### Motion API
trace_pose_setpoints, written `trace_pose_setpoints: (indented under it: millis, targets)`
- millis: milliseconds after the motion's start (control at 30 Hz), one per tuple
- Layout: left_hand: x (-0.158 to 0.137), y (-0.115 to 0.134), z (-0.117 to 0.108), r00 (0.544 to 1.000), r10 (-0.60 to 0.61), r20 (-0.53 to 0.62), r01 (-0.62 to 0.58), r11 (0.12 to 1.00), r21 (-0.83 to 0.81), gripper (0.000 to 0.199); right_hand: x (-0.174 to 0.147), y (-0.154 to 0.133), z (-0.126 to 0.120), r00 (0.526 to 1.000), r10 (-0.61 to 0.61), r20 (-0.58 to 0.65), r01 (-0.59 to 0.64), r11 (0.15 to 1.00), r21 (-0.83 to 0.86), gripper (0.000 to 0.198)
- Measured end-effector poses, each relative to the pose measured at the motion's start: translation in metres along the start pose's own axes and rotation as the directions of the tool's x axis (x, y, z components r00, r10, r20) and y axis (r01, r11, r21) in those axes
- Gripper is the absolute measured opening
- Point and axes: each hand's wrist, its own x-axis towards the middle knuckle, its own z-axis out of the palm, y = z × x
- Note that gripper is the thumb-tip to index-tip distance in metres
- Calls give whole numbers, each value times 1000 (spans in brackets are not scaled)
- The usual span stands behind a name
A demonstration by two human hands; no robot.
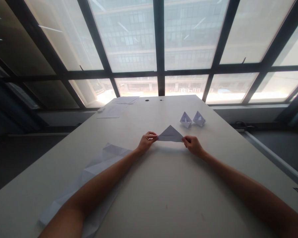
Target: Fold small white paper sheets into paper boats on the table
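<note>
A sheet of white paper folded into a triangular hat shape [170, 133] is stretched between my two hands, its peak pointing away from me. My left hand [148, 140] pinches its left corner between thumb and fingers. At the opposite corner, my right hand [192, 144] is closed in a similar pinch. The folded paper is held just above the white table. Beyond my right hand stand two finished-looking paper boats, a left one [186, 120] and a right one [199, 119], side by side.
Creased white sheets [96, 170] lie under and beside my left forearm. More flat paper [109, 111] rests at the table's far left, near a small whitish item [101, 110]. The white table [149, 198] reaches toward large dark-framed windows, with two small dark spots near its far edge.
</note>
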Motion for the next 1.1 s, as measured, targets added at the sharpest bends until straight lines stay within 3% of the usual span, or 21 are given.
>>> trace_pose_setpoints:
  millis: [233,400,500,600,700,800,933,1033,1100]
  targets:
    - [-4,5,1,985,-150,80,154,986,-55,43,0,0,0,1000,9,24,-9,1000,-3,39]
    - [-3,7,3,987,-127,99,122,991,60,37,3,2,1,998,41,53,-38,997,-66,40]
    - [-5,7,6,988,-99,122,84,989,124,37,7,7,1,999,32,36,-24,979,-202,38]
    - [-8,4,8,985,-61,162,18,966,259,35,9,8,3,999,5,39,12,905,-426,36]
    - [-11,2,9,976,-15,218,-80,905,417,27,7,2,5,996,56,71,2,777,-630,37]
    - [-12,2,8,964,43,261,-184,817,546,22,1,-8,6,989,99,109,18,653,-757,39]
    - [-13,3,5,955,48,294,-244,694,677,25,-4,-19,6,994,53,99,57,517,-854,37]
    - [-12,4,2,949,77,306,-278,665,694,29,-3,-23,2,999,40,15,-6,479,-878,34]
    - [-10,5,0,916,127,381,-362,673,645,28,-3,-24,-1,999,12,45,33,500,-865,26]
